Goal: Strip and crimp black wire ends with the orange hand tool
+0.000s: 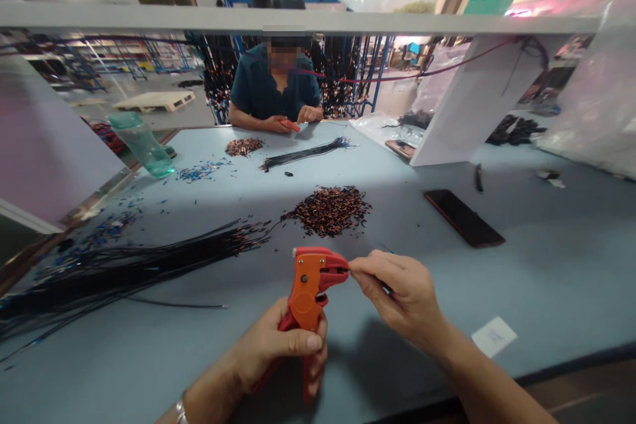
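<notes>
My left hand [285, 344] is wrapped round the handles of a red and orange wire stripper [307, 295], held upright above the table with its jaws facing right. At those jaws, my right hand [405, 288] pinches the end of a thin black wire, mostly hidden by the fingers. Behind the tool lies a pile of short black and copper-coloured offcuts [330, 211]. A long bundle of black wires [149, 268] stretches out to the left, and one loose wire [179, 303] lies just in front of it.
Across the table [556, 265], a person [275, 89] holds a red tool near another wire bundle [305, 154]. A phone [462, 215] and a white paper slip [494, 336] lie at right. A green bottle [142, 146] leans at left. A shelf [318, 20] spans overhead.
</notes>
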The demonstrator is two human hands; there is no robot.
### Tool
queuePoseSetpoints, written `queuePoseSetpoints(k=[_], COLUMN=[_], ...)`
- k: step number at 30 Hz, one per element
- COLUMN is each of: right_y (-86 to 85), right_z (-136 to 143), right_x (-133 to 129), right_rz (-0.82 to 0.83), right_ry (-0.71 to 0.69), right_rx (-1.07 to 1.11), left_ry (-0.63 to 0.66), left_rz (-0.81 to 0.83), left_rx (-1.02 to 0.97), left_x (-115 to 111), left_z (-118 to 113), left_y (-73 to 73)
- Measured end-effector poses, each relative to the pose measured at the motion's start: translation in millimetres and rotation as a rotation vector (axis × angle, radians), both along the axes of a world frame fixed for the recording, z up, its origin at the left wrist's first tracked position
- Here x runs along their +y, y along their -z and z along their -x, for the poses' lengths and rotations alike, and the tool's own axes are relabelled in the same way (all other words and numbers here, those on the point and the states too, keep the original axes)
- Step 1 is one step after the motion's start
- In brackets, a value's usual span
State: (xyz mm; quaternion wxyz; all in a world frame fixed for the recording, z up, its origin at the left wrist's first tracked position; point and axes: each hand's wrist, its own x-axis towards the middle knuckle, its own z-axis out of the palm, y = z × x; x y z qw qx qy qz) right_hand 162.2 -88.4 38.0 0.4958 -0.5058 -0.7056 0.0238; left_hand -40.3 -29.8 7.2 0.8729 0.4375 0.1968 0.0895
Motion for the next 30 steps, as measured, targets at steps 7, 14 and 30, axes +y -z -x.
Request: queuePoseSetpoints(k=[7, 14, 30], right_y=[2.7, 2.7, 7.3], right_z=[-2.9, -2.2, 4.6], right_x=[1.1, 1.6, -3.3], right_rz=[-0.003, -0.012, -0.075], right_ry=[-0.020, -0.015, 0.113], right_rx=[-0.003, -0.006, -0.104], left_ry=[-0.008, -0.024, -0.061], left_rz=[0.007, 0.005, -0.002], left_rx=[0.011, 0.008, 0.007], left_x=[0.0, -1.3, -10.3], left_z=[-0.9, -0.7, -9.0], left_y=[-1.8, 2.1, 4.5])
